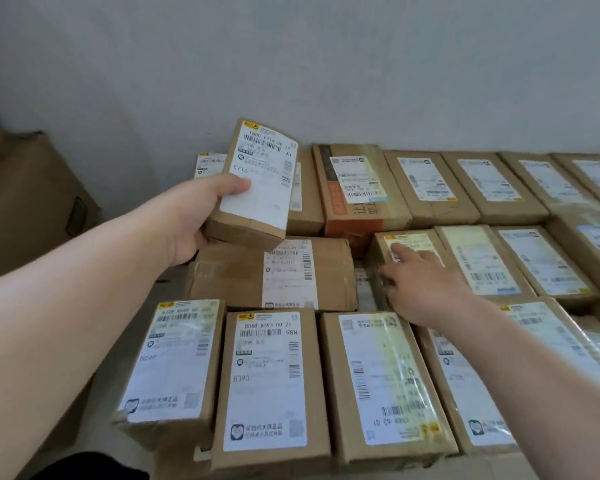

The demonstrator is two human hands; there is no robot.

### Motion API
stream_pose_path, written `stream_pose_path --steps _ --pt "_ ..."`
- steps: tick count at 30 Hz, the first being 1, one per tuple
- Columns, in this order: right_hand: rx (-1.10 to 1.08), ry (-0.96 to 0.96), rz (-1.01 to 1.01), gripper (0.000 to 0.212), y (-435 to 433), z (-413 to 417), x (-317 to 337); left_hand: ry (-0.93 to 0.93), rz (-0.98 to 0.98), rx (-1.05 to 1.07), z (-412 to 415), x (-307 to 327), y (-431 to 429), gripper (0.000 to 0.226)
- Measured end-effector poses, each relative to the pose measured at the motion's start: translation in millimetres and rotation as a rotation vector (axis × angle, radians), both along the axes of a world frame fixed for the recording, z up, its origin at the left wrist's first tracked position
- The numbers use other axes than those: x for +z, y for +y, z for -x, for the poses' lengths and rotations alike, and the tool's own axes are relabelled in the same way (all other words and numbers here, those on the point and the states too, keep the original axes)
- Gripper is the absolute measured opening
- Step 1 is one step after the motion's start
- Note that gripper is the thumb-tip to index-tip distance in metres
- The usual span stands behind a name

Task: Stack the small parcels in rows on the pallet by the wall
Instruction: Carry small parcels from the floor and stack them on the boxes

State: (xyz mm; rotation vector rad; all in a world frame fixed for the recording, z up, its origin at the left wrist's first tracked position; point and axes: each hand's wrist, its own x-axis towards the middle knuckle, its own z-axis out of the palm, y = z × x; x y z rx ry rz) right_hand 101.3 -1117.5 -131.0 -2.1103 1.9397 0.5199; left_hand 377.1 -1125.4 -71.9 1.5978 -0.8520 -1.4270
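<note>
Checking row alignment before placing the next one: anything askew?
Yes: the wide parcel in the middle row lies crosswise, while its neighbours point toward the wall. A gap separates it from the yellow-labelled parcel under the right hand.

The held parcel (260,181) in the left hand (201,216) is showing matt brown cardboard, with a smooth white paper label lying across its face. Clear glossy tape is glinting over the label of the taped parcel (385,379) in the front row, giving its paper a yellowish sheen. The orange-printed box (354,202) is looking like dull cardboard too. The wall (291,64) is showing a smooth, matt, pale finish. The big carton (25,195) at the left is looking like plain matt cardboard.
</note>
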Motion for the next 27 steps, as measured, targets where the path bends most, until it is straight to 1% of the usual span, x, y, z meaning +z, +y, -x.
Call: stream_pose_path --steps 2,4,6,10,16,18,19,22,24,25,27 --pt "-0.006 -0.053 0.06 0.044 2.1 -9.8 6.8 0.015 -0.006 0.011 -9.9 4.2 4.9 0.011" --pt "-0.038 -0.195 0.133 0.04 4.0 -25.0 12.9 0.018 -0.028 0.032 -21.6 3.3 9.8 0.01" --pt "-0.119 -0.339 0.108 0.039 6.1 -42.1 15.7 0.017 -0.07 0.044 -32.6 -3.3 14.1 0.011" --pt "-0.205 -0.341 -0.007 0.042 5.3 -60.8 6.2 0.028 -0.157 0.003 -45.8 -23.6 20.2 0.021" --pt "-0.314 -0.424 -0.016 0.052 7.0 -72.2 2.0 0.102 -0.219 -0.017 -41.8 -33.6 23.1 0.024" --pt "-0.323 -0.404 0.008 0.053 7.6 -73.2 4.8 0.119 -0.206 -0.027 -37.6 -34.6 23.1 0.025" --pt "-0.328 -0.386 0.022 0.051 7.9 -72.7 6.8 0.123 -0.2 -0.031 -35.2 -34.7 23.3 0.025" --pt "-0.343 -0.289 0.014 0.029 9.8 -70.7 14.3 0.122 -0.185 -0.042 -27.0 -36.4 21.3 0.025" --pt "-0.35 -0.207 0.013 0.021 12.0 -73.8 16.3 0.115 -0.185 -0.055 -22.8 -37.4 20.9 0.023" --pt "-0.341 -0.152 0.026 0.023 13.6 -77.2 16.6 0.105 -0.189 -0.067 -21.7 -37.9 21.4 0.023" --pt "-0.29 -0.038 0.074 0.036 17.2 -86.0 15.4 0.087 -0.193 -0.08 -23.2 -38.9 22.4 0.027"
